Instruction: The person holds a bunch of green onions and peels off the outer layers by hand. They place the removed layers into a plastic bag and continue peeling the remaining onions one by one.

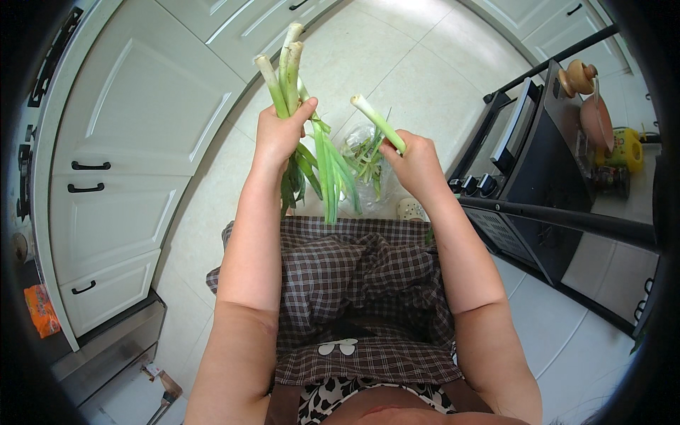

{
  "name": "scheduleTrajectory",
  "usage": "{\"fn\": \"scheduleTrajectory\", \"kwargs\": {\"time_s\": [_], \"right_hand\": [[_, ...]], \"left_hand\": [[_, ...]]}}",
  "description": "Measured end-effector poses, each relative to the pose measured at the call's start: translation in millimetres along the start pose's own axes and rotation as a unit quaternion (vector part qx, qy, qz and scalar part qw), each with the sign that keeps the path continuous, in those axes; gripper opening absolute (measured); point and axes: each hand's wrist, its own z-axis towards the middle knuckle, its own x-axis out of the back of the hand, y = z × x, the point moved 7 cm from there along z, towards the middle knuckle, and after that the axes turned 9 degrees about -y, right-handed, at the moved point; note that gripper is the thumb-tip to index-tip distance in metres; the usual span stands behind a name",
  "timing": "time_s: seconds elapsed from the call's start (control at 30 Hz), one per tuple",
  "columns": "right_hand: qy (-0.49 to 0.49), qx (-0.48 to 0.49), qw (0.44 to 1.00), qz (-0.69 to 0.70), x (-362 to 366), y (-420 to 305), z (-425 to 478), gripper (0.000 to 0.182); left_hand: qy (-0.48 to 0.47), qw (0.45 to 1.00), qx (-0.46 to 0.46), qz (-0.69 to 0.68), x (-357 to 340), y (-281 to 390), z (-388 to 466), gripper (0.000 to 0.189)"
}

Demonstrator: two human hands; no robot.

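Observation:
My left hand [284,133] grips a bunch of several leeks [291,79], their pale root ends pointing up and away. Their green leaves [332,170] hang down past my wrist. In my right hand [417,159] is a single leek stalk [377,122], its white end tilted up to the left; most of its lower part is hidden behind the hand and arm. Between and beyond my hands, a clear plastic bag [366,188] lies on the floor with leek trimmings [366,156] on it.
White cabinets [143,106] with black handles line the left. On the right, a black rack holds an oven [499,143], a wooden pot-like item [576,78] and a yellow container [627,150]. A checked apron [329,276] covers my lap; a light clog [410,209] shows below.

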Motion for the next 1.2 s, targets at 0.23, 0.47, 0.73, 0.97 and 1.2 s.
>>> {"fn": "scheduleTrajectory", "kwargs": {"time_s": [0.23,0.47,0.73,0.97,1.2], "right_hand": [[-0.219,-0.042,0.96,0.168,-42,-9,-15,0.012],[-0.249,-0.047,0.96,0.12,-53,-8,-17,0.017],[-0.235,-0.06,0.955,0.173,-59,-5,-16,0.02],[-0.255,-0.077,0.923,0.278,-63,-8,-18,0.016],[-0.24,0.011,0.95,0.2,-59,-12,-13,0.01]], "left_hand": [[0.026,1.0,0.006,-0.006,2,1,-2,0.032],[0.034,0.999,0.006,-0.023,3,-1,-1,0.03],[0.017,0.999,0.009,-0.026,0,-1,-1,0.029],[0.009,1.0,0.007,-0.026,-3,-1,-1,0.032],[-0.058,0.997,-0.032,-0.032,-19,-1,0,0.028]]}}
